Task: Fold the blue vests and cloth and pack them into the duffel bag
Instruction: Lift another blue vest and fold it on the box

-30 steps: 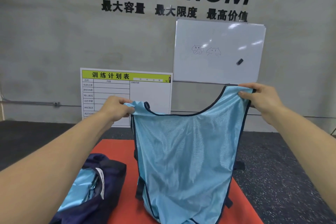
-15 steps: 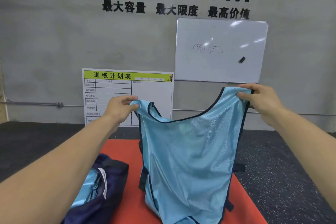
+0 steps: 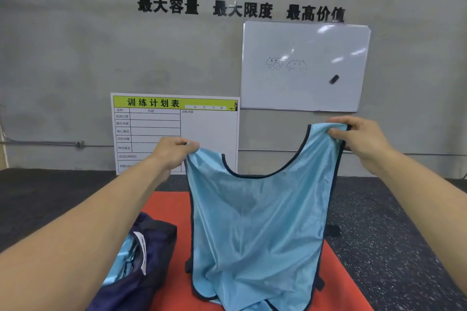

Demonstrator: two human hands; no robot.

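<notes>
A light blue mesh vest (image 3: 257, 230) with dark trim hangs upright in front of me above the red mat (image 3: 166, 204). My left hand (image 3: 171, 154) pinches its left shoulder strap. My right hand (image 3: 358, 139) grips the right shoulder strap, held somewhat higher. The vest's lower hem reaches down near the mat. At the lower left lies the dark navy duffel bag (image 3: 151, 255), open, with folded light blue cloth (image 3: 123, 262) showing inside it.
Dark speckled rubber floor (image 3: 391, 235) surrounds the mat. A grey wall stands behind with a whiteboard (image 3: 305, 65) and a training chart board (image 3: 174, 131) leaning at floor level. A black strap (image 3: 332, 231) pokes out behind the vest on the right.
The view has shifted a little. My left hand has moved slightly right and lower with its strap; the vest hangs more spread out, its neckline more open.
</notes>
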